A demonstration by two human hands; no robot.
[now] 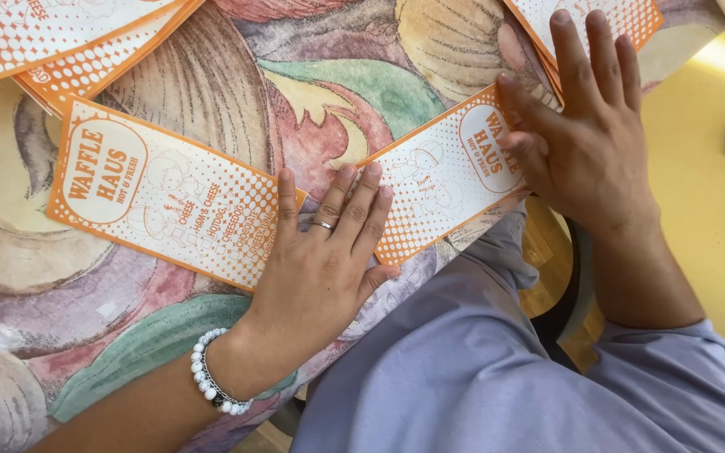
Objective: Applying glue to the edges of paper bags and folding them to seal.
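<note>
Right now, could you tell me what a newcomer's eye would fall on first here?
Two flat hands draw the eye: the left hand, with a ring and a bead bracelet, presses the near ends of two orange-and-white paper sleeves at centre. The right hand flattens the far end of the right sleeve. Under them lies a busy floral tablecloth, with more sleeves stacked at upper left.

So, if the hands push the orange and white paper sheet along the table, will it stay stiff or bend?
The sheet looks thin and flat, so it would probably bend, and feel light. Both the left hand and right hand press it down; on the patterned tablecloth it may slide easily.
</note>
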